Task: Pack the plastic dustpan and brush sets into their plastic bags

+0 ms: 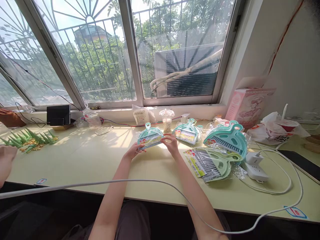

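Between my two hands is a small teal dustpan and brush set (150, 137) in clear plastic wrap with a printed label. My left hand (135, 150) grips its lower left corner, and my right hand (170, 144) pinches its lower right corner. Just right of it lies a similar teal set (187, 132). Farther right is a stack of larger teal dustpan sets (226, 137). In front of that stack, a wrapped green dustpan and brush set (215, 163) lies sideways with its handle to the right.
A drink cup (167, 120) stands behind my right hand. A white cable (155, 180) crosses in front, above my forearms. At right are a power strip (256, 170), a phone (301, 163) and a pink box (250, 106). Another person's hand (7, 161) shows at far left, near green spiky pieces (30, 138).
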`<state>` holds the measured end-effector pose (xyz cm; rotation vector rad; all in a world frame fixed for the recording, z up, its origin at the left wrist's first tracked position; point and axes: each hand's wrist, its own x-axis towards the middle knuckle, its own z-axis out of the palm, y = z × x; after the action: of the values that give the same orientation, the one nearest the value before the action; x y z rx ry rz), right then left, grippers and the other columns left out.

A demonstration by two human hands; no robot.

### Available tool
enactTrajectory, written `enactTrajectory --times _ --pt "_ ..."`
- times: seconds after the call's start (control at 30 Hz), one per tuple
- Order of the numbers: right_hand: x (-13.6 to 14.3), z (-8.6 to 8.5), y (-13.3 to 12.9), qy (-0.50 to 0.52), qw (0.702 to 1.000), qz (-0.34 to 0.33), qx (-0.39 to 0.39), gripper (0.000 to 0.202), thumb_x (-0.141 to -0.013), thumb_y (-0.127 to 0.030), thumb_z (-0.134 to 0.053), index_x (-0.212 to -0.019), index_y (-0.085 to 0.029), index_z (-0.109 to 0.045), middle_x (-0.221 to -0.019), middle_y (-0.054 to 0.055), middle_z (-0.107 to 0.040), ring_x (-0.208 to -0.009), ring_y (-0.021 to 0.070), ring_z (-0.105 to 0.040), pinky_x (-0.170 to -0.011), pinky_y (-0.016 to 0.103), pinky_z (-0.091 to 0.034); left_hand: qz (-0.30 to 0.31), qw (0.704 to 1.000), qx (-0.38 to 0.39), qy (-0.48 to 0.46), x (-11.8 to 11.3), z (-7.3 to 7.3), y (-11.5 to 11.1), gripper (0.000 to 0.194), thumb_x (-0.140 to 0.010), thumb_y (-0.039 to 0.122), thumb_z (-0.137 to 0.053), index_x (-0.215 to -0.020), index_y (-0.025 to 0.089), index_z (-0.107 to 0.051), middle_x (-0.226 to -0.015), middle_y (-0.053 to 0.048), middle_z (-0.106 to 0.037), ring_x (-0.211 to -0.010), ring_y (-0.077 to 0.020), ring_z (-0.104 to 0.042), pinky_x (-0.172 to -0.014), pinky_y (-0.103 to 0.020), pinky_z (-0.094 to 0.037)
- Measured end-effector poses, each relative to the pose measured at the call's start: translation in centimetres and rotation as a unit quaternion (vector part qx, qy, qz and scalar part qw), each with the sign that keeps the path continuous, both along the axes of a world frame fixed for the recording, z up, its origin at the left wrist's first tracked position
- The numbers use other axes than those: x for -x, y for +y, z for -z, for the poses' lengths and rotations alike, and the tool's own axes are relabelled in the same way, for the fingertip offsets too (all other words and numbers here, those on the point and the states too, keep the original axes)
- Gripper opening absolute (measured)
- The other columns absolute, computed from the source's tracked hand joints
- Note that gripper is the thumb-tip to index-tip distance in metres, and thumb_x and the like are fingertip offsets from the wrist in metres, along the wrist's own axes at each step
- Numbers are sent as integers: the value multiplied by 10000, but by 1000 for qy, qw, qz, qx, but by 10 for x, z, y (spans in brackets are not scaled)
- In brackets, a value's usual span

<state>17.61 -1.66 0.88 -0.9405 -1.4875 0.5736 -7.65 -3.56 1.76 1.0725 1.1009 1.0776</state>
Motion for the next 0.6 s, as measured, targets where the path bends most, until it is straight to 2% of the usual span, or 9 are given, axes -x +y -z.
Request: enactTrajectory --times 0.13,0.2,0.3,0.4,0.5,0.6 --pt "-2 2 1 71 996 23 42 141 -752 -395 -789 -757 -254 -790 -1245 77 -643 -1267 303 -525 -1116 490 -351 46 999 -19 17 -6 4 -1 310 -759 238 -785 -999 100 -646 -748 -41 -695 -484 -82 -603 -435 -180 -442" --pt "-2 4 3 99 994 26 45 164 -743 -412 -789 -761 -249 -790 -1320 91 -598 -1320 315 -496 -1110 488 -379 64 997 -32 31 -9 5 -1 377 -744 294 -808 -1015 100 -630 -702 -25 -671 -475 -84 -590 -457 -196 -457" --pt "-2 8 6 126 991 0 50 185 -754 -411 -765 -776 -229 -782 -1378 111 -571 -1278 314 -553 -1000 451 -495 80 994 -53 52 -11 4 -3 487 -729 370 -821 -1071 99 -604 -724 -30 -673 -489 -95 -602 -468 -210 -449" --pt "1 11 7 101 994 16 50 174 -781 -381 -722 -781 -214 -774 -1368 125 -604 -1227 314 -595 -919 431 -535 87 992 -64 67 -10 0 -7 553 -722 420 -822 -1109 117 -570 -835 -59 -697 -522 -107 -634 -458 -212 -410" --pt "3 12 6 67 996 28 43 248 -799 -332 -681 -996 -221 -780 -1399 127 -603 -1194 294 -616 -891 404 -547 90 990 -66 81 -9 -3 -10 588 -716 453 -820 -1120 135 -534 -939 -78 -697 -552 -116 -658 -475 -221 -401" --pt "3 14 8 72 994 32 76 596 -770 -305 -696 -1357 -251 -613 -1497 121 -529 -1098 256 -663 -882 387 -561 93 989 -66 97 -7 -5 -13 623 -720 476 -808 -1154 147 -505 -998 -90 -693 -557 -119 -661 -488 -233 -393"
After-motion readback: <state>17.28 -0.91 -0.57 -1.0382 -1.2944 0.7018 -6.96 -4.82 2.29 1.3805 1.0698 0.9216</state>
